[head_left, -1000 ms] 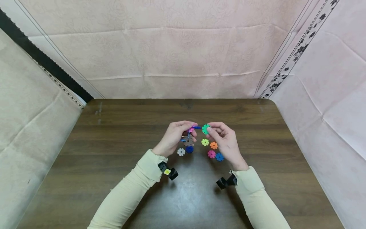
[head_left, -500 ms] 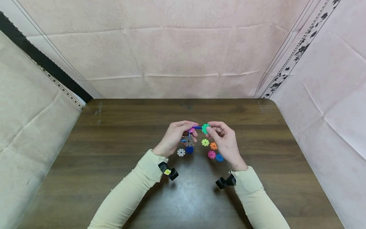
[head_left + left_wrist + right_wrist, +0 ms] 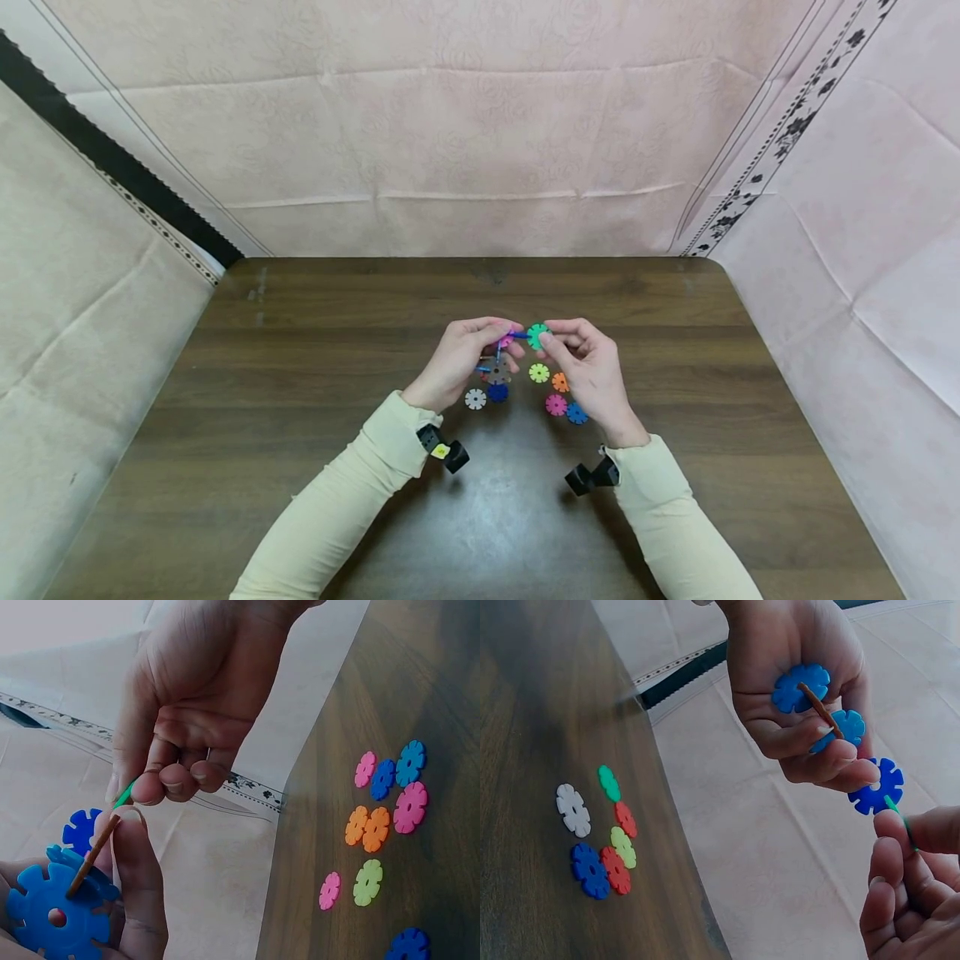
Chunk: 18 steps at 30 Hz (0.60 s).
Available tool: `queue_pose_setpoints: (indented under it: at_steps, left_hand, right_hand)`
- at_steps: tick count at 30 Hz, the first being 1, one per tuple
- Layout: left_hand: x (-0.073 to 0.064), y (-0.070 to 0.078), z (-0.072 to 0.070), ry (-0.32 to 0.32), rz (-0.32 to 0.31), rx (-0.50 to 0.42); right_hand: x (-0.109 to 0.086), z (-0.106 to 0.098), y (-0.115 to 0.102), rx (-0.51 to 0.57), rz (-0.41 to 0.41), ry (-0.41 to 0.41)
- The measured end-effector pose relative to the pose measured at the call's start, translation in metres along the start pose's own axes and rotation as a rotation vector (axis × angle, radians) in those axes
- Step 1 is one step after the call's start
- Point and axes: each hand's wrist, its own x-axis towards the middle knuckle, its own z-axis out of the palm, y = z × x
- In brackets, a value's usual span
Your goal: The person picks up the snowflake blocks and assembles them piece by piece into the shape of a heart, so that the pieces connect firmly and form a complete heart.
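Observation:
Notched plastic flower discs are joined into a chain, held by the left hand (image 3: pixel 459 358). The chain includes a pink disc (image 3: pixel 506 337), a brown disc (image 3: pixel 496 372), light blue discs (image 3: pixel 786 696) and a dark blue disc (image 3: pixel 888 778) at its right end. Between thumb and finger, the right hand (image 3: pixel 592 367) pinches a green disc (image 3: pixel 537 337). In the right wrist view the green disc's edge meets the dark blue disc; how deep it sits in the slot cannot be told. The left fingers hide part of the chain.
Loose discs lie on the wooden table (image 3: pixel 337 350) under the hands: a white disc (image 3: pixel 476 400) and a dark blue one on the left, a lime disc (image 3: pixel 539 373), an orange disc (image 3: pixel 560 382), pink and blue ones on the right. Cloth hangs behind the table.
The left hand with its chain has shifted very slightly right, and the green disc slightly left, so the two are a little closer. Both hands keep their holds.

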Motion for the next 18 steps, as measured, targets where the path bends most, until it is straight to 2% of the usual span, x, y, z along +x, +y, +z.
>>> queue_pose_setpoints:
  at_steps: [7, 18]
  left_hand:
    - [-0.0003, -0.0001, -0.0007, -0.001, 0.009, 0.044]
    - [0.0008, -0.0005, 0.0021, 0.024, 0.032, 0.051]
  right_hand:
    - [-0.0008, 0.0014, 0.0006, 0.027, -0.029, 0.015]
    - [0.0009, 0.0039, 0.0061, 0.120, -0.075, 0.061]
